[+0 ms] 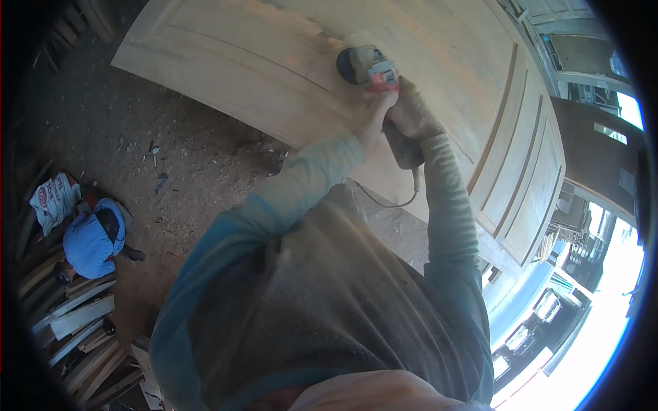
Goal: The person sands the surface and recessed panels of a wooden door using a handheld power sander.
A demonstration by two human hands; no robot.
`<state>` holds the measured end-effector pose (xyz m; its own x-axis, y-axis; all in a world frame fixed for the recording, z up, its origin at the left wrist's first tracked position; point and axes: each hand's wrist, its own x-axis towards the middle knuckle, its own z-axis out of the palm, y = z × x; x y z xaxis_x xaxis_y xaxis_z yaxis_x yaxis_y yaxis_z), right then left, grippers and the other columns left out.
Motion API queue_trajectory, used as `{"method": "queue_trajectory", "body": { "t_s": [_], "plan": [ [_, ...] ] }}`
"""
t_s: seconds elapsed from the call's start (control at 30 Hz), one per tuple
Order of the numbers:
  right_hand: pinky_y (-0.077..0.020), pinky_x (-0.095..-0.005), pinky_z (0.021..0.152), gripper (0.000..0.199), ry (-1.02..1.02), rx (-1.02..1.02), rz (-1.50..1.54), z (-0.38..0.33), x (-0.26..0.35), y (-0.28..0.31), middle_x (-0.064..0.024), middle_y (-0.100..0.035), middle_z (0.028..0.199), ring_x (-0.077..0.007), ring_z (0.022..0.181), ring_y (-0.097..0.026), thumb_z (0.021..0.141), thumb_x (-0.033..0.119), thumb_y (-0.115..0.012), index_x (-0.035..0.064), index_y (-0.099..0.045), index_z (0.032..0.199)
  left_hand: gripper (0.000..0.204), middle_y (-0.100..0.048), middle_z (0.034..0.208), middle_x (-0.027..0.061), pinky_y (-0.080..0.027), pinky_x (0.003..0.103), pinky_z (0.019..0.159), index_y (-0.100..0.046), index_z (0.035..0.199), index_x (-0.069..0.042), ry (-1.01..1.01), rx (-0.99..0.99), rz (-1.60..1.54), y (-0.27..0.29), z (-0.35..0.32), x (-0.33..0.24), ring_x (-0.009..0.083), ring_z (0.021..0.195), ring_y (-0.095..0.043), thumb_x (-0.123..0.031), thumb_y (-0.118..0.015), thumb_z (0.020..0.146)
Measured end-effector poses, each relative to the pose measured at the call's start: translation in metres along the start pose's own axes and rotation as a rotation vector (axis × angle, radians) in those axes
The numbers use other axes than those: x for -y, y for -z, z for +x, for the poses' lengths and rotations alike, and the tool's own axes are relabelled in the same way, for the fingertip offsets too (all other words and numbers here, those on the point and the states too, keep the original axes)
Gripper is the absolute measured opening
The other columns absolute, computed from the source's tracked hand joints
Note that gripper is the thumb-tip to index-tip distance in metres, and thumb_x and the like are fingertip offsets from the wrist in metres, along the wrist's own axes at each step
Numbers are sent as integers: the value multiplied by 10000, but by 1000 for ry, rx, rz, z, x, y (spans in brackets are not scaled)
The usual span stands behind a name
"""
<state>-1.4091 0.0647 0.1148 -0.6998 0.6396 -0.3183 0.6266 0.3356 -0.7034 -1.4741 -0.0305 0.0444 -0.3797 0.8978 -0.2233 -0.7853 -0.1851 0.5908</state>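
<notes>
In the upper middle of the frame, both hands grip a handheld power sander (367,67) pressed flat on a large pale wooden door panel (240,51) that fills the upper part of the frame. The left hand (379,104) is clenched around the tool's red body just behind its round dark disc, while the right hand (411,113), in a dusty glove, grasps the rear handle just beside it. A thin cord (391,202) loops down from the handle over the panel's lower edge. At the left of the frame, well apart from the hands, a blue bag (92,240) lies on the dirt floor (171,178) above a pile of wood slats (75,322).
</notes>
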Motion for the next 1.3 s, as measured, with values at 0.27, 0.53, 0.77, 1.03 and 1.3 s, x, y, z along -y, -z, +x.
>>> {"method": "queue_trajectory", "body": {
  "t_s": [0.27, 0.53, 0.77, 1.03, 1.3],
  "plan": [
    [-540, -362, 947, 448, -232, -155, 303, -48, -46, 40, -186, -693, 1204, -204, 1118, -665, 917, 229, -740, -32, -607, 1256, 490, -582, 1395, 88, -498, 383, 1038, -511, 1450, -114, 460, 257, -10, -33, 14, 56, 185, 1282, -580, -355, -623, 1038],
    [-580, -404, 851, 493, 64, -241, -59, -76, -85, 66, -136, -766, 1024, -243, 951, -739, 917, 310, -744, -3, -655, 1287, 452, -644, 1229, 72, -538, 360, 975, -577, 1369, -71, 301, 61, 160, -84, 13, 98, 175, 1132, -645, -339, -645, 1011],
    [-553, -429, 898, 496, -96, -193, 9, -57, -112, 72, -205, -746, 1069, -323, 1014, -725, 900, 342, -737, -26, -655, 1223, 495, -636, 1245, 57, -540, 341, 968, -525, 1424, -101, 170, 260, 29, -77, 14, 88, 135, 1134, -630, -350, -638, 1011],
    [-565, -409, 839, 359, -235, -231, 46, -38, -65, 69, -177, -763, 1013, -253, 931, -734, 952, 302, -692, -16, -702, 1120, 424, -624, 1245, 39, -521, 358, 993, -553, 1373, -104, 260, 157, -9, -77, 13, 63, 162, 1185, -613, -336, -639, 1030],
    [-552, -424, 864, 335, 44, -94, -2, -55, -56, 13, -162, -735, 1041, -283, 959, -714, 936, 282, -725, -4, -685, 1107, 452, -640, 1301, 35, -497, 344, 1031, -570, 1403, -92, 185, 84, -149, -24, -35, 56, 157, 1227, -606, -340, -649, 1034]
  ]
}}
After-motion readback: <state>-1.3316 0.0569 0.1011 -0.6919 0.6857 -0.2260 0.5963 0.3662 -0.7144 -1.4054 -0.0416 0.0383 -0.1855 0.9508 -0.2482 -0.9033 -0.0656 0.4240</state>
